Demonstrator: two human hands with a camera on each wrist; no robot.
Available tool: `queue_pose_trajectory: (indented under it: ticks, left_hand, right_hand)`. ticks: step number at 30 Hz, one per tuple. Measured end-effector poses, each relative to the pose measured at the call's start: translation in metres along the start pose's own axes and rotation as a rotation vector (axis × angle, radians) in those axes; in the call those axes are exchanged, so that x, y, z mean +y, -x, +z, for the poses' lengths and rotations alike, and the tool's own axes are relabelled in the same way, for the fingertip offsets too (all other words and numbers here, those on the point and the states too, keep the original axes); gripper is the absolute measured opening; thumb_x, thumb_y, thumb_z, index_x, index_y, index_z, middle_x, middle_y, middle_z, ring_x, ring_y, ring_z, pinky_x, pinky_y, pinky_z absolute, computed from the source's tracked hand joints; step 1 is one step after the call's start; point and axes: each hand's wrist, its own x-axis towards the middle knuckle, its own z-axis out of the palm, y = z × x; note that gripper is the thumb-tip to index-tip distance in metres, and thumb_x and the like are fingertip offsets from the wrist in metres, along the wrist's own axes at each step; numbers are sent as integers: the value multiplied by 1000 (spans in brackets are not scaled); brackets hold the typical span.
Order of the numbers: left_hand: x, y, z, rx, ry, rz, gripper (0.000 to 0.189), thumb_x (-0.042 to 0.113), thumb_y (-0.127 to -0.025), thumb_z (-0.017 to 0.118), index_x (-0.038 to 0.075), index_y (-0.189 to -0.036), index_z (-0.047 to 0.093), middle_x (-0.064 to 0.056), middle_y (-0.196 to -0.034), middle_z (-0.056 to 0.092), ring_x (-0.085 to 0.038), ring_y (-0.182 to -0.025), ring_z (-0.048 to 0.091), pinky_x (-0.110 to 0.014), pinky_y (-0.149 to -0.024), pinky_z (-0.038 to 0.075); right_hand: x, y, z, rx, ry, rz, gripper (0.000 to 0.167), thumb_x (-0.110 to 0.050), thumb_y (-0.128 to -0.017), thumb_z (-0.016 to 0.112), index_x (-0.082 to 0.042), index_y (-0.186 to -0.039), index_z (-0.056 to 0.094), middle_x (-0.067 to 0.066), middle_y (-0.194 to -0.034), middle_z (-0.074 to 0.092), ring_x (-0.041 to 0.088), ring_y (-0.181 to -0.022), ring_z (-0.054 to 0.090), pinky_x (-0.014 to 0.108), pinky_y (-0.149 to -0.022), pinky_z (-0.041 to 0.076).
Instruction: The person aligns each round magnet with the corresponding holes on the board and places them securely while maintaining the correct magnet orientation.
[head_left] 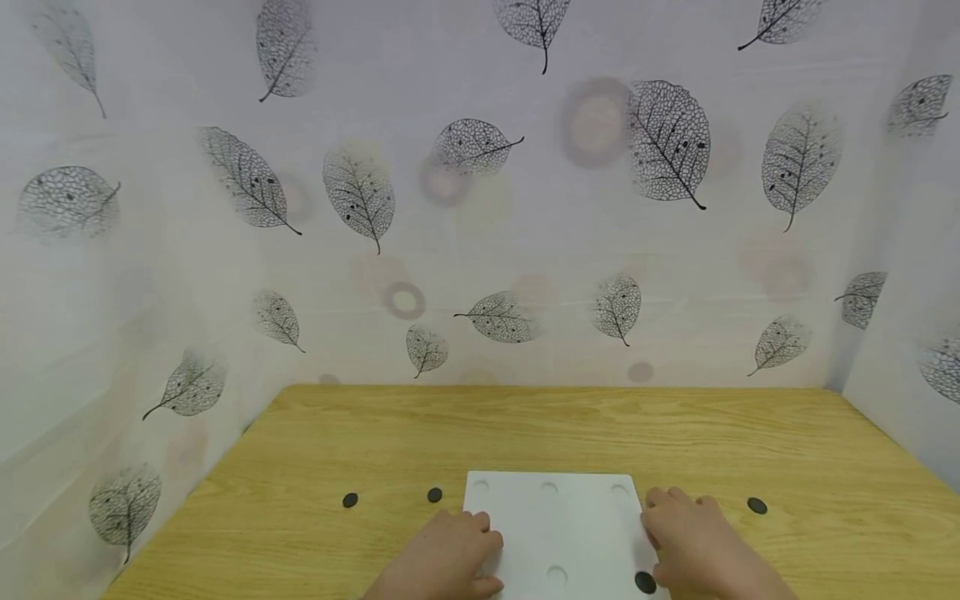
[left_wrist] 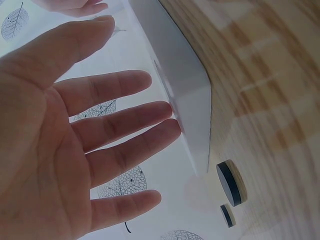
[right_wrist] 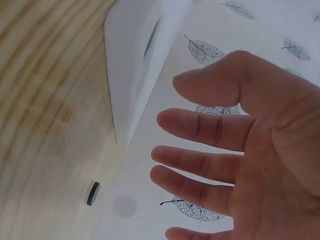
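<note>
A thick white board [head_left: 570,525] with several shallow round recesses lies on the wooden table. One black disc [head_left: 645,582] sits at its near right part. My left hand [head_left: 446,558] is at the board's left edge; in the left wrist view its fingers are spread and loosely extended, fingertips at the board's side [left_wrist: 190,95]. At the right edge is my right hand [head_left: 693,537], fingers slightly bent and apart, with nothing between thumb and fingers in the right wrist view. Whether the fingertips touch the board cannot be made out.
Two black discs lie on the table left of the board, one farther out [head_left: 350,500] and one nearer [head_left: 435,495]. Another disc [head_left: 757,506] is to the right. Leaf-patterned pale sheets [head_left: 480,217] stand behind and beside the wooden table [head_left: 540,425].
</note>
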Motion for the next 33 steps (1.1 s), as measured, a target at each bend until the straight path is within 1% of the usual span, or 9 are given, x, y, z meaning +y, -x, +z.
queue_pose_trajectory:
  ticks: [5, 10, 17, 24, 26, 33]
  left_hand:
    - [0, 0, 0, -9, 8, 0, 24, 42, -76, 65, 20, -84, 62, 11, -69, 42, -6, -57, 38, -20, -57, 37]
    - [-1, 0, 1, 8, -7, 15, 24, 43, -76, 65, 20, -83, 62, 11, -68, 41, -5, -57, 38, -19, -56, 36]
    - [-2, 1, 2, 21, -20, 26, 23, 43, -76, 64, 21, -81, 62, 11, -66, 39, -5, -56, 37, -20, -55, 35]
    - [-2, 1, 2, 24, -10, 33, 22, 43, -77, 63, 21, -81, 61, 11, -66, 39, -5, -56, 37, -20, -56, 35]
    - [-2, 1, 2, 28, -15, 36, 22, 43, -77, 63, 21, -81, 61, 11, -66, 39, -5, -56, 37, -20, -56, 35]
    - [-1, 2, 2, 54, -46, 50, 22, 42, -76, 64, 21, -79, 60, 11, -64, 37, -5, -55, 36, -20, -54, 34]
  right_hand:
    - [4, -1, -3, -23, -24, 25, 28, -11, -57, 73, -18, -57, 46, -5, -71, 37, 18, -68, 36, 45, -61, 34]
    - [7, 0, -3, 24, -17, 14, 30, -13, -54, 74, -19, -57, 45, -5, -72, 37, 17, -67, 35, 46, -60, 34]
    - [9, 1, -2, 85, 7, 6, 31, -18, -54, 74, -20, -57, 43, -6, -71, 37, 16, -65, 34, 44, -57, 35]
    - [13, 3, -3, 141, 23, -4, 30, -20, -50, 74, -19, -59, 45, -6, -79, 43, 16, -70, 39, 47, -60, 38]
    - [14, 3, -4, 144, 24, -4, 29, -20, -50, 75, -20, -60, 47, -6, -79, 44, 17, -71, 40, 48, -61, 39]
    - [19, 0, -6, 124, 10, -1, 29, -23, -52, 79, -20, -65, 52, -1, -91, 51, 22, -81, 47, 53, -63, 40]
